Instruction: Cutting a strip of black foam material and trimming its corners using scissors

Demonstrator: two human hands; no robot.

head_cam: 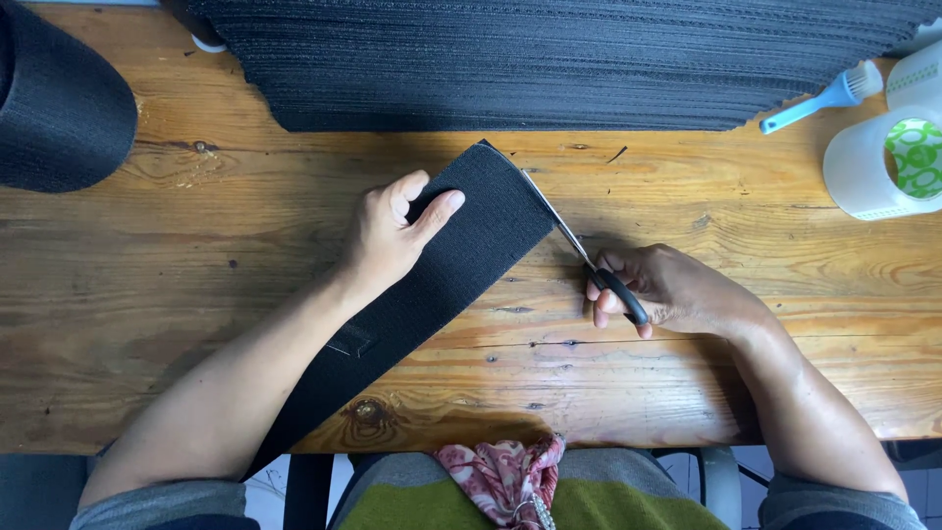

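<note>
A: Starting at the bottom edge of the frame, what lies nearest?

B: A patterned red cloth (505, 473) at the lap, just under the worktop (196, 324) rim. From the lower left the black strap (432, 270) rises diagonally toward the centre, so its long axis points at the upper right.

A: And the hands?

B: The left hand (397, 231) lies on the strap just short of its far end, thumb and fingers pressing it flat; that grip is closed on the strap. The right hand (667, 290) sits to the right of centre, clenched round the dark handles of the scissors (589, 260).

A: How do the blades lie to the strap?

B: They point up and left, running along the strap's cut end at its right corner, across its long axis. The left hand is the nearer one to that edge. I cannot tell whether the blades are parted.

A: Farther back?

B: A stack of black webbing (549, 64) across the top, a black roll (59, 98) at upper left, a light blue brush (819, 98) and a white tub (878, 162) at upper right.
</note>
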